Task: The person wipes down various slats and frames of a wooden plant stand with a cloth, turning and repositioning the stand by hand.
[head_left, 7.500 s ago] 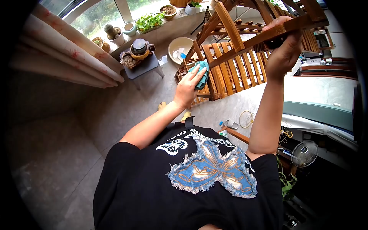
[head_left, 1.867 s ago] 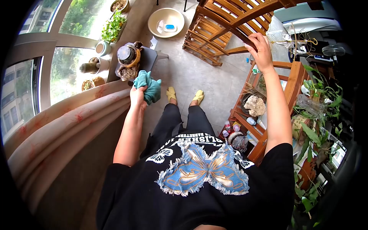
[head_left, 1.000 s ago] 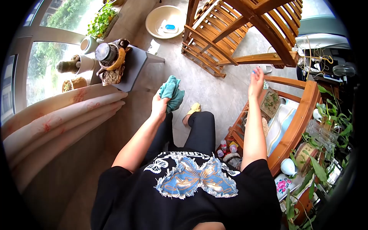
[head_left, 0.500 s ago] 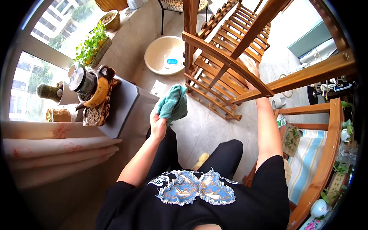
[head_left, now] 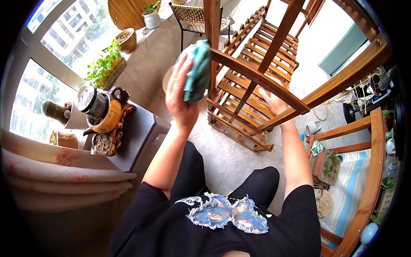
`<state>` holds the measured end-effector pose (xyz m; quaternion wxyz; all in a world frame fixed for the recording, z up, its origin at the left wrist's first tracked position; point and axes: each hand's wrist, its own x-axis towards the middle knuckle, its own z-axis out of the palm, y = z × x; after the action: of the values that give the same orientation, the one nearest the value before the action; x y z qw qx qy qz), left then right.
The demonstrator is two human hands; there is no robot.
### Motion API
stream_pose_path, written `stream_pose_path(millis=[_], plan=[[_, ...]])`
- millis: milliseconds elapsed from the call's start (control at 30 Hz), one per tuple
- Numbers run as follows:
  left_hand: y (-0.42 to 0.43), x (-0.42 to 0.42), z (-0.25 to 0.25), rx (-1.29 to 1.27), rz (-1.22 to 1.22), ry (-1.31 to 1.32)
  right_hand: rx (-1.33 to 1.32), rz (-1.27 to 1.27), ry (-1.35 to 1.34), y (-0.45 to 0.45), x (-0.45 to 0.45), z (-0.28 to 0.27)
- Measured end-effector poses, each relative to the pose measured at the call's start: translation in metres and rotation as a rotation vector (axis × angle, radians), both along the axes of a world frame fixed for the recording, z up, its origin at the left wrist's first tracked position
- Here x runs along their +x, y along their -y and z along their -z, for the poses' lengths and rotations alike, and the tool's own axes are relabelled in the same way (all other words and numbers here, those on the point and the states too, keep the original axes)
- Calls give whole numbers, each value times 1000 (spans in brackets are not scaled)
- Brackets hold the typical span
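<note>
My left hand [head_left: 182,92] is raised and closed around a folded green cloth [head_left: 198,73]. The cloth is beside the upright post [head_left: 212,25] of a slatted wooden frame; whether they touch, I cannot tell. Lower down on the right, my right hand [head_left: 275,104] is at the frame's slats, just under the slanting wooden rail [head_left: 244,66]. Its fingers look stretched out, with no object seen in them. Long rows of brown slats [head_left: 270,49] run away behind the rail. A pale basin [head_left: 167,80] is mostly hidden behind my left hand and the cloth.
On the left, a grey-topped stand [head_left: 139,135] bears a glass jar [head_left: 93,102] and a carved planter [head_left: 104,143]. A leafy plant [head_left: 105,62] sits by the window. A wooden chair [head_left: 364,188] with a striped cushion stands right. Slippers [head_left: 313,128] lie on the floor.
My left hand has lifted the cloth up toward the post, and the cloth now covers most of the basin. My right hand has come slightly lower and nearer on the frame. The view has shifted a little.
</note>
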<state>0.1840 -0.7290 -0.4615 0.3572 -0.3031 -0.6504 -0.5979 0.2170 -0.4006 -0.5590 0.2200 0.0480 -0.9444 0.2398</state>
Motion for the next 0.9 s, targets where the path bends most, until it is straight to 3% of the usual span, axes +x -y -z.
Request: stream_pose_path(millis=[33,100,200,433,567,667,700,767,900], plan=[[-11,-6,-6,-202,-136,-76,-1,22,34,-4,-2,7],[-31,-25,41,-163,-185,-135,-36,48,65,-8,-4,16],[-28,-24,87,-359,-355,-185,5,49,13,0,-4,6],[0,-8,119,-633,-320,-193,-12,65,33,1,-5,6],[18,11,148,-741,-221,-67,-10,118,9,6,-3,6],[23,20,129,-449,61,380,68,137,7,5,-2,7],[26,16,122,-239,216,496,58,134,7,7,-1,5],[28,18,105,233,286,707,45,128,-37,11,2,-1],[13,23,22,407,-31,314,-70,96,36,5,-1,8]])
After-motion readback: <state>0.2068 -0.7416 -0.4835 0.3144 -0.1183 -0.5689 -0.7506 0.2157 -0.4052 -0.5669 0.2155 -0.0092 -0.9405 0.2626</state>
